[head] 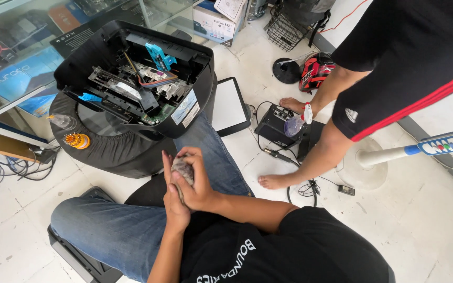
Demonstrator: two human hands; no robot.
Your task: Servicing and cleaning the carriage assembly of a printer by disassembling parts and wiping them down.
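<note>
White tiled floor, both hands [184,186] clasping crumpled grey cloth [183,169], opened black printer [135,78]

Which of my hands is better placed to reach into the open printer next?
Right, probably: the right hand lies on top, nearer the printer, while the left hand cradles the small grey object beneath.
</note>
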